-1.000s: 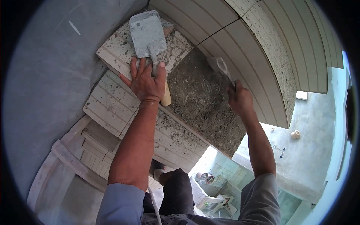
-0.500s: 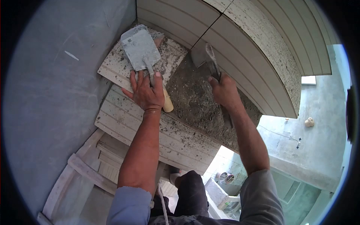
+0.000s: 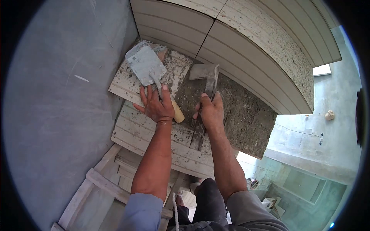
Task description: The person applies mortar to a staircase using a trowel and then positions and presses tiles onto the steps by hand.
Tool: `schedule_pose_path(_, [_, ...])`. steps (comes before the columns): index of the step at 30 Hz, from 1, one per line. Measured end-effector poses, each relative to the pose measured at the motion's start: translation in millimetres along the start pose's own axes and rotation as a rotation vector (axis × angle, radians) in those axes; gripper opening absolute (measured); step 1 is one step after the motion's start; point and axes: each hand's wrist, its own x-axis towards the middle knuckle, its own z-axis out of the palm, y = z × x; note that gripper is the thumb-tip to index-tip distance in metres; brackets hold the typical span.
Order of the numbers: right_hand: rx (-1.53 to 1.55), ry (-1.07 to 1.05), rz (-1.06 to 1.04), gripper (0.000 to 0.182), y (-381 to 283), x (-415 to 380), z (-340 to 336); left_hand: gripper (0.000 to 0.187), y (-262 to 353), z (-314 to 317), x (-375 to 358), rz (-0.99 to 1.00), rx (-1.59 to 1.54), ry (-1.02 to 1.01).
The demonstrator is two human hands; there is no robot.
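My left hand (image 3: 157,104) lies with fingers spread on the edge of a speckled step tile (image 3: 125,82), beside the neck of a trowel. The trowel's square metal blade (image 3: 146,65) rests on that tile, and its pale wooden handle (image 3: 178,112) points toward me. In my right hand (image 3: 210,111) is the dark handle of a hoe-like tool (image 3: 204,72), fingers wrapped round it. The tool's flat grey head is over the rough grey mortar (image 3: 246,111), near the riser. Its handle end reaches over the lower tiled step (image 3: 154,133).
A grey plastered wall (image 3: 58,107) stands at the left. Curved striped risers (image 3: 246,50) rise behind the mortar. Wooden rails (image 3: 108,184) are at the lower left, and a lower floor (image 3: 304,142) shows at the right, past the step's end.
My right hand has moved left and toward me with the tool, whose head now lies sideways. My left hand stays by the trowel. The whole view has shifted slightly.
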Motion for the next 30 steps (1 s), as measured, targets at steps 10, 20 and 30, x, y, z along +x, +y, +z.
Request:
schedule_pose_path(10, [0.157, 0.038, 0.013, 0.022, 8.7, -7.5, 10.9, 0.064, -0.8, -0.6, -0.6, 0.006, 0.028, -0.016])
schedule_pose_path(20, [0.207, 0.072, 0.032, 0.023, 13.5, -6.3, 19.0, 0.064, -1.1, -0.5, -1.2, 0.008, 0.024, -0.022])
schedule_pose_path(30, [0.265, 0.04, 0.008, 0.028, 17.7, -4.8, 16.9, 0.065, -3.5, 3.1, -0.7, -0.012, 0.012, -0.022])
